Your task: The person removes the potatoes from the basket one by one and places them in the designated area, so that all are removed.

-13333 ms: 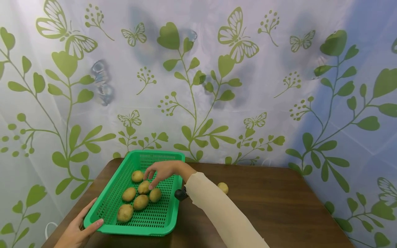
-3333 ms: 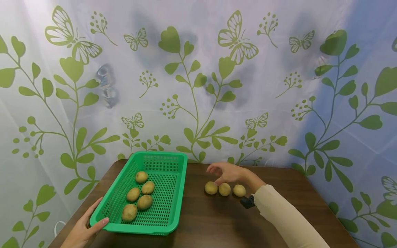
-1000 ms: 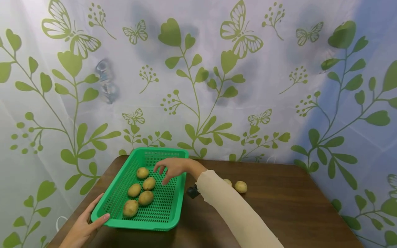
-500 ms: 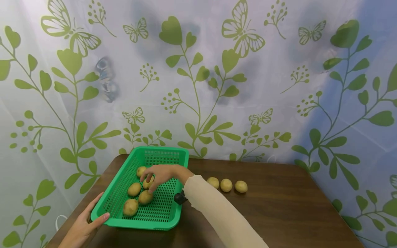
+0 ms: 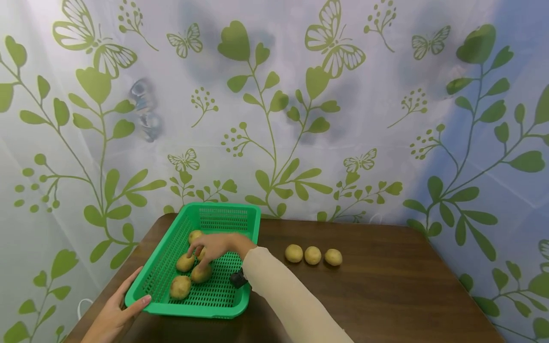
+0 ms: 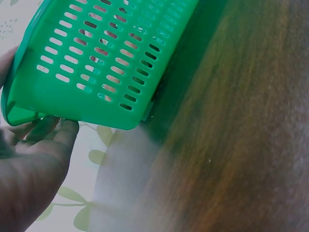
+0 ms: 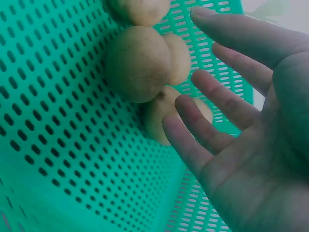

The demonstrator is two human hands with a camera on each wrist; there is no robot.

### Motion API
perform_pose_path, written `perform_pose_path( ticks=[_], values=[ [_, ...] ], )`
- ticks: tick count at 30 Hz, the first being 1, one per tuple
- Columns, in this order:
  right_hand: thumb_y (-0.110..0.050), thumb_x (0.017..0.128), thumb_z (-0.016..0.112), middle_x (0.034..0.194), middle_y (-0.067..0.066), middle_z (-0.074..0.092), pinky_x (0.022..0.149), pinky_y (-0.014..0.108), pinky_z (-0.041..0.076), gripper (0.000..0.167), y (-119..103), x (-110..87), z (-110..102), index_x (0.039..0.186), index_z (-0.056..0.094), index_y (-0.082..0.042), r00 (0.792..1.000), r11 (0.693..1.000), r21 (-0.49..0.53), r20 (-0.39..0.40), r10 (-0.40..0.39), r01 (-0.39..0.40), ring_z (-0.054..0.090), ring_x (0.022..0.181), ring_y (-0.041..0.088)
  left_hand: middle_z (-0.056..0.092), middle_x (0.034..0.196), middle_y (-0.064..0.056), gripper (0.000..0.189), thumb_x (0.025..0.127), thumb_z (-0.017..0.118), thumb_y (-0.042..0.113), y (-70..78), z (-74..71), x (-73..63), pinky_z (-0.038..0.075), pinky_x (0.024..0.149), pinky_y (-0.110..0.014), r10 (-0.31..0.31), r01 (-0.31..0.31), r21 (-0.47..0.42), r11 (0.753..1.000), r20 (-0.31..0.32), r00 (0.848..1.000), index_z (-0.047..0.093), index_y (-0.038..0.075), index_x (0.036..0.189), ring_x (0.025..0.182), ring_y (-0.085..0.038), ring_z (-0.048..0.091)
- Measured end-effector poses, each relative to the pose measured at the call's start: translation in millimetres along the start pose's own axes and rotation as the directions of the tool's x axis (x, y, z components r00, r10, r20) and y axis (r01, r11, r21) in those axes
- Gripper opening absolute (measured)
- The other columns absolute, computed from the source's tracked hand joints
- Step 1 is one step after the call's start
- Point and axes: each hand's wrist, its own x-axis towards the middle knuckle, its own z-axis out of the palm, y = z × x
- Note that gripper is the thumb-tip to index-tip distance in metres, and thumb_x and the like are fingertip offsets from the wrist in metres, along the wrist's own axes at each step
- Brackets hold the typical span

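A green plastic basket (image 5: 244, 298) with slotted walls stands on the left of the table, several potatoes (image 5: 180, 287) inside it. My left hand (image 5: 112, 315) grips its near left corner, thumb over the rim and fingers beneath, as the left wrist view also shows below the basket wall (image 6: 104, 63). My right hand (image 5: 214, 246) reaches into the basket over the potatoes, partly hiding one in the middle. In the right wrist view the right hand (image 7: 236, 116) has spread, slightly bent fingers beside a large potato (image 7: 137, 65), with nothing enclosed in them.
Three potatoes form a row on the brown wooden table (image 5: 386, 286) right of the basket: a left potato (image 5: 293, 253), a middle potato (image 5: 312, 255) and a right potato (image 5: 333, 257). A leaf-patterned curtain (image 5: 274, 143) hangs behind the table.
Since the oldest frame, the table row has grown from one visible potato to three, and the basket holds fewer. Lately my right hand has come from the row into the basket, moving left and down.
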Motion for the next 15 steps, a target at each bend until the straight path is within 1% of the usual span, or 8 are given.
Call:
perform_pose_path(
  ticks=[5, 8, 11, 12, 15],
  values=[
    [-0.015, 0.097, 0.077, 0.14, 0.003, 0.058, 0.097, 0.021, 0.048, 0.049, 8.5, 3.5, 6.8, 0.142, 0.06, -0.01, 1.0, 1.0, -0.004, 0.006, -0.01, 0.01, 0.052, 0.132, 0.018, 0.045, 0.138, 0.022, 0.08, 0.109, 0.053, 0.005, 1.0, -0.2, 0.9, 0.057, 0.09, -0.029, 0.011, -0.011, -0.013, 1.0, 0.014, 1.0, -0.004, 0.001, 0.165, 0.118, -0.002, 0.059],
    [-0.014, 0.097, 0.076, 0.142, 0.0, 0.058, 0.101, 0.019, 0.044, 0.051, 13.4, 6.1, 9.5, 0.144, 0.059, -0.01, 1.0, 1.0, -0.019, 0.022, -0.022, 0.022, 0.051, 0.133, 0.013, 0.047, 0.137, 0.024, 0.078, 0.109, 0.053, 0.007, 2.3, 0.1, 0.6, 0.057, 0.089, -0.028, 0.004, -0.004, 0.017, 1.0, -0.007, 1.0, 0.0, 0.002, 0.165, 0.117, -0.002, 0.06],
    [-0.012, 0.097, 0.075, 0.145, -0.002, 0.057, 0.103, 0.016, 0.04, 0.054, 16.7, 9.8, 12.5, 0.148, 0.057, -0.009, 0.997, 0.996, -0.073, 0.059, -0.041, 0.045, 0.049, 0.133, 0.007, 0.046, 0.139, 0.02, 0.077, 0.108, 0.055, 0.008, 3.9, 0.9, 0.5, 0.057, 0.087, -0.027, -0.004, 0.006, 0.055, 0.998, -0.031, 1.0, 0.003, 0.002, 0.166, 0.115, -0.002, 0.06],
    [-0.011, 0.097, 0.075, 0.145, -0.002, 0.057, 0.103, 0.015, 0.04, 0.054, 17.5, 11.2, 13.8, 0.148, 0.057, -0.009, 0.996, 0.994, -0.092, 0.071, -0.046, 0.053, 0.049, 0.133, 0.005, 0.044, 0.14, 0.017, 0.078, 0.108, 0.055, 0.008, 3.9, 1.0, 0.7, 0.057, 0.087, -0.027, -0.004, 0.006, 0.06, 0.998, -0.032, 0.999, 0.003, 0.002, 0.166, 0.115, -0.002, 0.06],
    [-0.006, 0.096, 0.074, 0.145, -0.001, 0.058, 0.102, 0.014, 0.039, 0.052, 18.7, 14.6, 17.6, 0.146, 0.059, -0.008, 0.994, 0.99, -0.124, 0.093, -0.062, 0.073, 0.049, 0.132, 0.003, 0.041, 0.141, 0.014, 0.078, 0.108, 0.055, 0.008, 3.9, 1.5, 0.6, 0.057, 0.087, -0.027, -0.004, 0.007, 0.074, 0.997, -0.035, 0.999, 0.003, 0.001, 0.166, 0.115, -0.001, 0.06]
  ],
)
